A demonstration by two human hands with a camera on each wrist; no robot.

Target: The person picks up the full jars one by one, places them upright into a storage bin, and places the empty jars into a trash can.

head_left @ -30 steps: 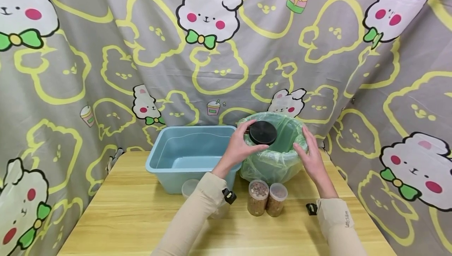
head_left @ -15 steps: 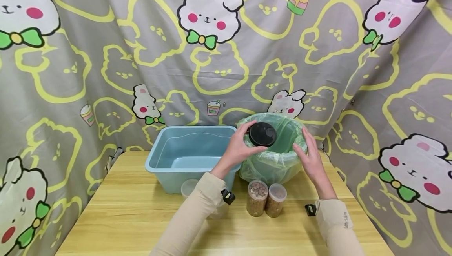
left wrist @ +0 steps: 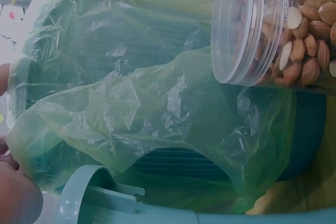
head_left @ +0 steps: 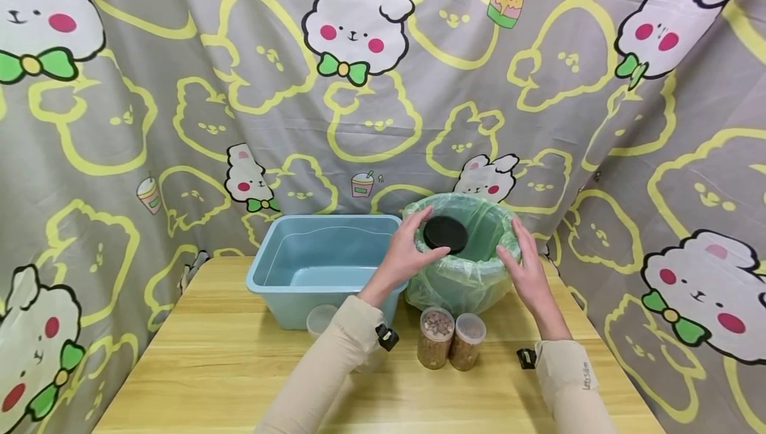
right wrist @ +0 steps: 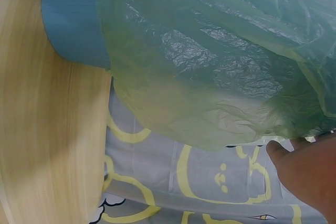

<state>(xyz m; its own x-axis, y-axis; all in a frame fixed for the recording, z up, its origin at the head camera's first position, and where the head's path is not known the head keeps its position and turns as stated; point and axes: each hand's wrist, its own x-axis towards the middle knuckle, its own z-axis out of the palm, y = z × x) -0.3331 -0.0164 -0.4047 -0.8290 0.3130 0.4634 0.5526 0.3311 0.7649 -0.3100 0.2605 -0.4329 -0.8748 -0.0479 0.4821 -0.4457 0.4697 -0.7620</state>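
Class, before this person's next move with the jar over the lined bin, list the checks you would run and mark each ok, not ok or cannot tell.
1. Left hand grips the black-lidded jar: ok.
2. Jar is over the mouth of the bin: ok.
3. Right hand rests on the bin's rim: ok.
4. Green liner bag is folded over the rim: ok.
5. Jar's lid is screwed tight: cannot tell.
6. The two nut jars in front stand upright, apart from the hands: ok.

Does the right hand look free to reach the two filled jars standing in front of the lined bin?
Probably yes. The right hand rests against the bin liner and holds nothing, and the two jars stand just below it on bare table, nothing between.
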